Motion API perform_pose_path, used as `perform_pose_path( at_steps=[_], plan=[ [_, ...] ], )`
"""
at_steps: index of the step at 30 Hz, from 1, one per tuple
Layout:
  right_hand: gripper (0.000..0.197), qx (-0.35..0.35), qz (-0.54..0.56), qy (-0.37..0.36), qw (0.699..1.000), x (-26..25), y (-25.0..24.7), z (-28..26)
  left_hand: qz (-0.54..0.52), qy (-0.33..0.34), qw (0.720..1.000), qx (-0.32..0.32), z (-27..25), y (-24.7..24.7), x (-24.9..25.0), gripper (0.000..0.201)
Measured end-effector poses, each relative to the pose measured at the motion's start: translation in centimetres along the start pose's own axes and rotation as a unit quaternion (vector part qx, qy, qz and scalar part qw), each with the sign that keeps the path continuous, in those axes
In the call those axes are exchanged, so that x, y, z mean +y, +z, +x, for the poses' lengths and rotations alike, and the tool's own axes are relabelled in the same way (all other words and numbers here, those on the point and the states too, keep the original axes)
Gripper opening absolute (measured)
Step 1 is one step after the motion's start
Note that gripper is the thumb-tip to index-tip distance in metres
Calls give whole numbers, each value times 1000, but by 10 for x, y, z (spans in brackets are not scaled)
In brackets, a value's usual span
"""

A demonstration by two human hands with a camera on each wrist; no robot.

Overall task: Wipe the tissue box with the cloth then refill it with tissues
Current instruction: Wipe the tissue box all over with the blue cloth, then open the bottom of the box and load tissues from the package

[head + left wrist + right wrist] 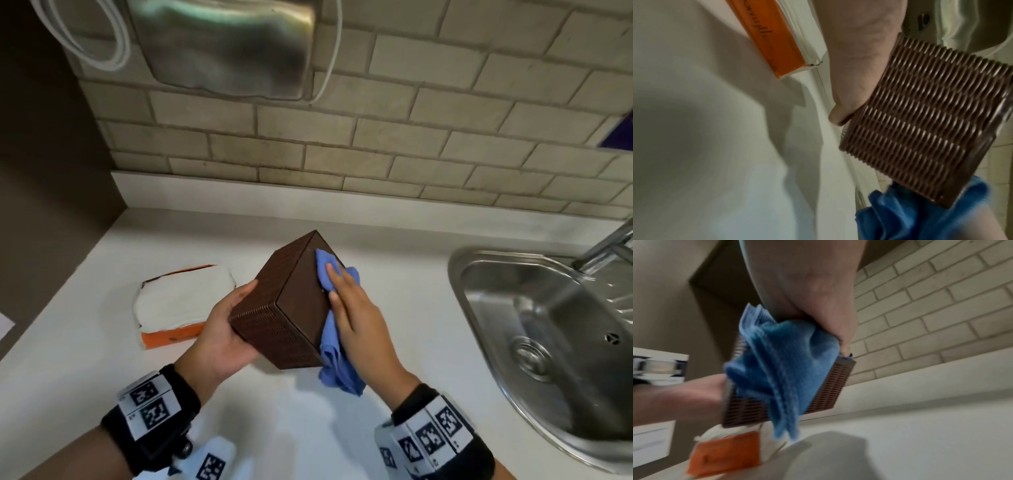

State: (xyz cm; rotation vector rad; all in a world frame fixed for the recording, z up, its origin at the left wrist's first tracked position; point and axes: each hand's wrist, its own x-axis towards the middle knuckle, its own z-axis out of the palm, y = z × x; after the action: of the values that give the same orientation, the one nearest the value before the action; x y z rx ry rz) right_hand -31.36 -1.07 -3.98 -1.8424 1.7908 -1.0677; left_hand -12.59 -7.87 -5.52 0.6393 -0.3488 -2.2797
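Observation:
The brown woven tissue box [274,291] is tilted in the air above the white counter [85,342], one corner pointing away from me. My left hand [226,325] grips its ribbed side [920,121], thumb on top and fingers underneath. My right hand [352,308] lies flat on the box's smooth face and presses the blue cloth [334,363] against it with straight fingers. The rest of the cloth [781,361] hangs below the box [824,394]. An opened orange pack of white tissues [181,301] lies on the counter to the left.
A steel sink [548,325] with a faucet [609,246] takes up the right side. A tiled wall runs along the back, with a metal wall unit [222,44] and white cable above. A dark panel [41,171] closes off the left.

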Motion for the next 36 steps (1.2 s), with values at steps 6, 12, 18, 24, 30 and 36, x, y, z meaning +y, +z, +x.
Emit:
perform_pose_path(
  at_steps=[6,12,18,24,30,36],
  plan=[
    [39,35,-115,163,979,92,-25,23,-21,15,999,24,2,-9,12,36],
    [39,-30,-247,235,940,146,-23,33,-8,10,1000,21,3,-6,20,32],
    [53,-184,-367,216,886,181,-7,44,13,15,999,32,4,-2,15,28],
    [92,-238,-412,172,863,185,-12,37,39,7,997,65,8,2,10,42],
    [63,-102,84,191,973,85,-27,48,61,-42,997,-39,11,12,8,71],
    [61,-204,492,338,776,36,-36,31,86,-43,993,-73,6,14,0,60]
  ],
)
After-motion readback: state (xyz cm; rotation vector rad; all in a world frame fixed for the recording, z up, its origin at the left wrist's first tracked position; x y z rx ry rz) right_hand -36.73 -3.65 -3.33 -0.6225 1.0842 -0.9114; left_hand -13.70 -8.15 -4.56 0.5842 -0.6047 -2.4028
